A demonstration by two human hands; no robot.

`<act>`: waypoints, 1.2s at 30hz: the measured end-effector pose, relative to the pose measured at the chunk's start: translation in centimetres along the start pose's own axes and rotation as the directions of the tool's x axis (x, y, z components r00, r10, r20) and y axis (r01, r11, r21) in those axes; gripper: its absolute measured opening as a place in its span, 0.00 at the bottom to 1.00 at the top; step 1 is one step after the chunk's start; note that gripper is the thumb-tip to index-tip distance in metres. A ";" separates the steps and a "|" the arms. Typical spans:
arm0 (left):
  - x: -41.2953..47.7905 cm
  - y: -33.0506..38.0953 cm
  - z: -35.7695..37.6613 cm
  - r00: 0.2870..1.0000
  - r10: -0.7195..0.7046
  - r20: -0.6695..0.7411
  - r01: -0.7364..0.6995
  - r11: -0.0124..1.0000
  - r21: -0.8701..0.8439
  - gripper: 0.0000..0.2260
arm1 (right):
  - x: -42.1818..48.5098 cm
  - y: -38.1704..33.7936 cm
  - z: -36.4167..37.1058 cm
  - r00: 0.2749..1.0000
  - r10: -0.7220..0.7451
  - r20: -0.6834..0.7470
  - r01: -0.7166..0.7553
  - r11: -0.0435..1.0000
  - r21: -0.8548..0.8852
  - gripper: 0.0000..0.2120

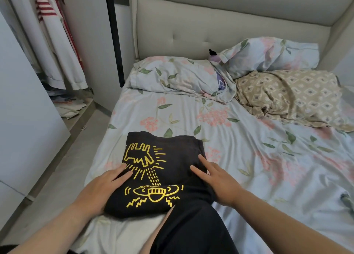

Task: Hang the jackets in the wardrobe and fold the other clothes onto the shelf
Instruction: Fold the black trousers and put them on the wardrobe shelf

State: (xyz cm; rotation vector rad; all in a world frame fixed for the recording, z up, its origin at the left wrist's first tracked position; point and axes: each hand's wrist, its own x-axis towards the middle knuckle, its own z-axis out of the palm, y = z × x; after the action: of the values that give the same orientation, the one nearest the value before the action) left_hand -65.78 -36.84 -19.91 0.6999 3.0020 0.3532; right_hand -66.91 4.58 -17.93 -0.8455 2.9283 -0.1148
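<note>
A folded black shirt (pixel 157 169) with a yellow print lies on the near part of the bed (pixel 249 157). The left hand (pixel 103 186) and right hand (pixel 218 179) rest flat on its two sides, fingers straight, gripping nothing. Pillows (pixel 178 75) lie near the headboard (pixel 210 23).

A black T-shirt (pixel 162 169) with a yellow print lies folded flat on the floral bedsheet (pixel 249 157).
</note>
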 end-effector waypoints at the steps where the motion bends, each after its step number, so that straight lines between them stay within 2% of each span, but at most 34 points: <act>1: 0.0 -0.1 0.2 1.000 0.006 0.008 -0.006 1.000 -0.011 0.43 | 0.2 0.2 -0.1 0.998 -0.039 0.047 0.040 0.999 -0.023 0.37; 3: 0.3 0.0 0.2 1.000 -0.006 0.009 0.007 0.995 -0.095 0.35 | 0.5 0.3 -0.4 0.989 -0.056 0.133 0.055 0.998 0.010 0.26; 5: 1.3 0.6 -0.9 0.998 -0.064 0.016 0.065 0.959 -0.276 0.28 | 0.8 0.0 -0.9 0.990 0.006 0.142 -0.029 0.987 0.157 0.19; 7: 2.8 1.1 -2.7 0.989 -0.139 0.054 0.148 0.870 -0.471 0.31 | 1.2 -0.2 -1.7 0.987 0.131 0.092 -0.155 0.917 0.368 0.18; 8: 3.2 1.3 -3.5 0.978 -0.196 0.074 0.201 0.784 -0.587 0.30 | 1.3 -0.2 -2.2 0.970 0.227 0.092 -0.242 0.831 0.501 0.18; 9: 3.3 1.5 -4.0 0.962 -0.266 0.063 0.233 0.678 -0.697 0.26 | 1.4 -0.1 -2.7 0.938 0.325 0.120 -0.322 0.692 0.646 0.15; 11: 3.5 1.3 -4.6 0.900 -0.427 0.084 0.297 0.462 -0.836 0.10 | 1.6 -0.3 -3.6 0.886 0.400 0.235 -0.379 0.333 0.863 0.08; 12: 3.8 1.4 -4.9 0.866 -0.482 0.137 0.350 0.387 -0.853 0.03 | 1.8 -0.4 -3.8 0.879 0.401 0.258 -0.370 0.231 0.900 0.09; 14: 4.6 1.5 -4.9 0.811 -0.539 0.226 0.430 0.288 -0.856 0.07 | 2.4 -0.7 -3.6 0.868 0.401 0.292 -0.364 0.115 0.924 0.12; 16: 5.0 1.8 -4.5 0.771 -0.568 0.286 0.477 0.218 -0.852 0.07 | 3.1 -0.9 -2.8 0.844 0.429 0.322 -0.374 0.040 0.927 0.13; 21: 5.8 1.9 -2.4 0.683 -0.626 0.376 0.526 0.064 -0.848 0.07 | 4.7 -1.4 -1.7 0.758 0.537 0.370 -0.433 -0.009 0.901 0.20; 24: 6.3 2.3 -1.7 0.626 -0.662 0.412 0.559 0.013 -0.829 0.07 | 4.7 -1.8 -1.1 0.768 0.484 0.420 -0.386 -0.173 0.906 0.21; 25: 6.3 2.5 -1.6 0.622 -0.665 0.412 0.570 0.024 -0.821 0.07 | 4.4 -2.1 -0.9 0.787 0.459 0.411 -0.367 -0.187 0.911 0.21; 27: 6.1 2.8 -1.2 0.646 -0.664 0.377 0.578 0.102 -0.810 0.07 | 4.1 -2.8 -0.4 0.811 0.459 0.363 -0.358 -0.100 0.928 0.22; 29: 5.7 2.7 -1.0 0.683 -0.658 0.318 0.565 0.200 -0.800 0.07 | 4.3 -2.9 -0.1 0.787 0.534 0.309 -0.371 0.009 0.929 0.16; 30: 5.5 2.6 -0.8 0.687 -0.666 0.290 0.554 0.223 -0.802 0.06 | 4.6 -2.8 0.0 0.759 0.583 0.290 -0.369 0.018 0.929 0.12; 33: 5.5 2.5 -0.7 0.646 -0.712 0.275 0.543 0.177 -0.821 0.04 | 5.4 -2.7 0.2 0.652 0.688 0.317 -0.323 -0.126 0.938 0.04; 34: 5.6 2.7 -0.8 0.635 -0.717 0.289 0.554 0.161 -0.817 0.04 | 5.6 -2.9 0.2 0.629 0.706 0.327 -0.321 -0.147 0.936 0.03; 36: 5.7 3.3 -1.2 0.617 -0.739 0.269 0.575 0.191 -0.796 0.06 | 6.2 -3.3 0.3 0.613 0.729 0.305 -0.362 -0.084 0.928 0.03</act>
State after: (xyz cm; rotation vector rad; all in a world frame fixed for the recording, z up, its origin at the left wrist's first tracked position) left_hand -69.54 -31.74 -17.89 -0.7775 2.3457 1.6499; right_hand -70.33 -1.51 -18.35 0.7444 2.2006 -1.9010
